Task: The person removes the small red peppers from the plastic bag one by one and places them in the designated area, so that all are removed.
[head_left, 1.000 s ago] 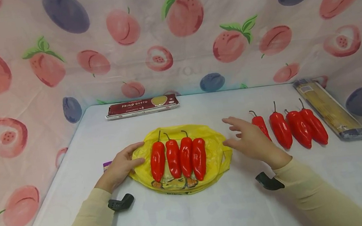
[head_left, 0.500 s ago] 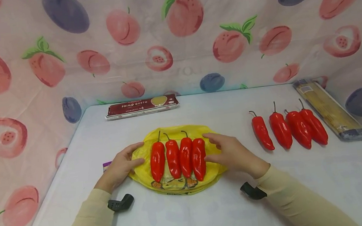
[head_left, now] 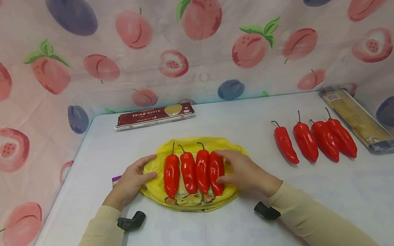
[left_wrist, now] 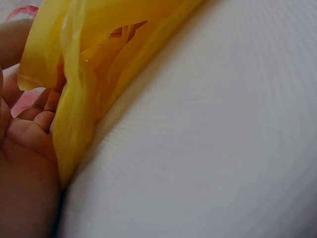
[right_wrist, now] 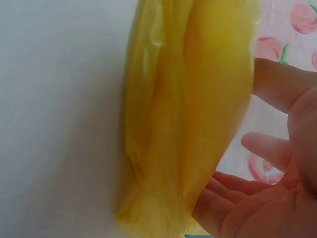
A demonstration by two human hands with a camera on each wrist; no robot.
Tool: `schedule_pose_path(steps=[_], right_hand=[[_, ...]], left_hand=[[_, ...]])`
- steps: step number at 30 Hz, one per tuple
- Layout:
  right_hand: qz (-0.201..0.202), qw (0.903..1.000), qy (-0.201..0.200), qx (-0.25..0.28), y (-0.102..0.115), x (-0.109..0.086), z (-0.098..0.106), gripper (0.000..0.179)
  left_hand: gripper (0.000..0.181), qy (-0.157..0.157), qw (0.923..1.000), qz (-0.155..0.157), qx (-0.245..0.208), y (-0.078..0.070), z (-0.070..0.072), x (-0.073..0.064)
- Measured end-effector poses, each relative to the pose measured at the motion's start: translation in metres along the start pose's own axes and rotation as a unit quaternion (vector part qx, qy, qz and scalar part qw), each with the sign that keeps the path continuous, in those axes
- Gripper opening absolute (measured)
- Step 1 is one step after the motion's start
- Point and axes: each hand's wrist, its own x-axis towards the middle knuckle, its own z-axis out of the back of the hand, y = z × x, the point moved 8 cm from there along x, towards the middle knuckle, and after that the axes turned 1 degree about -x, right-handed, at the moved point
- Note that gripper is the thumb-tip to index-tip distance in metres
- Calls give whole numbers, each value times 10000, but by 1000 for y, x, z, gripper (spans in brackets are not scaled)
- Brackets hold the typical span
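Note:
Several red peppers [head_left: 202, 173] lie side by side on a yellow plastic bag [head_left: 161, 194] spread flat on the table. My left hand [head_left: 130, 182] rests at the bag's left edge, with thumb and fingers apart. In the left wrist view, a fold of the bag partly covers that hand's fingers [left_wrist: 42, 106]. At the other side, my right hand [head_left: 243, 171] reaches over the bag to the rightmost pepper [head_left: 215, 173]. Its thumb and fingertips are at this pepper, loosely spread. The right wrist view shows the fingers only slightly bent beside the bag [right_wrist: 198, 99], the pepper hidden.
More red peppers [head_left: 305, 141] lie in a row at the right. Beyond them is a clear pack of spaghetti [head_left: 361, 120]. A dark red spaghetti pack [head_left: 155, 116] lies at the back left. A small purple packet [head_left: 116, 180] shows partly behind the left hand.
My right hand has moved left from beside the right-hand pepper row, over the bag, to its rightmost pepper. The left hand has stayed in place.

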Motion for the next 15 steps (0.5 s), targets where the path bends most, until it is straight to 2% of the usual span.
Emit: schedule_pose_path(steps=[4,9,15], right_hand=[[51,9998,64,-181,0,2,-4,80],[-68,9991,149,-403,1,4,-8,81],[-256,9988,134,-384,-1,6,-10,81]], left_hand=[[65,8,10000,-4,13,0,0,0],[64,-15,10000,-8,90,-1,1,0],[65,0,10000,-8,86,-1,0,1]])
